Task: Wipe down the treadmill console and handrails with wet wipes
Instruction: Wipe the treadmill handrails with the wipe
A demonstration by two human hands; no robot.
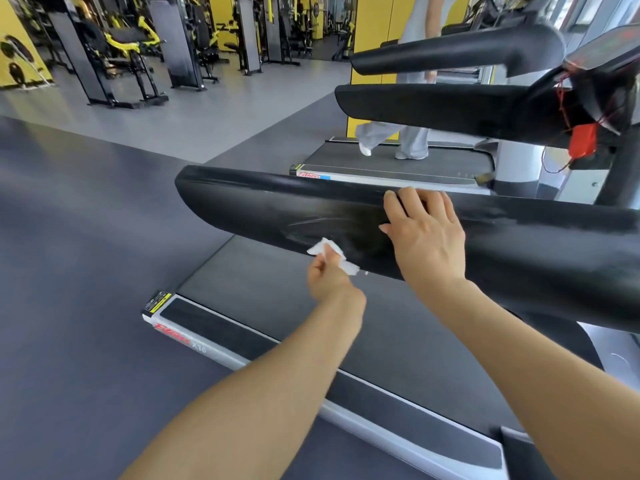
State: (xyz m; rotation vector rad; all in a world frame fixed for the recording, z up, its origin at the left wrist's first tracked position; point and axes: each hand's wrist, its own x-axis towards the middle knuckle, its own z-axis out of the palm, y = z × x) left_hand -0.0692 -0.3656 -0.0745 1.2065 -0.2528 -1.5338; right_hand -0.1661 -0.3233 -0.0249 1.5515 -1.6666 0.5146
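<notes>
The left hand pinches a crumpled wipe against the lower edge of the near handrail, toward its free end. The right hand lies flat on the rail's top, fingers straight, holding nothing. Risk: the small, bunched wipe may slip from the pinch, or skip patches, leaving streaks. The console appears unwiped.

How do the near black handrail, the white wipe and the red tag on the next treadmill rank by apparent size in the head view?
1. Handrail: by far the largest, spanning most of the frame.
2. Red tag.
3. Wipe, crumpled in the left hand.
The tag and wipe look close in size, and the tag is farther away, so their order is unsure.
</notes>
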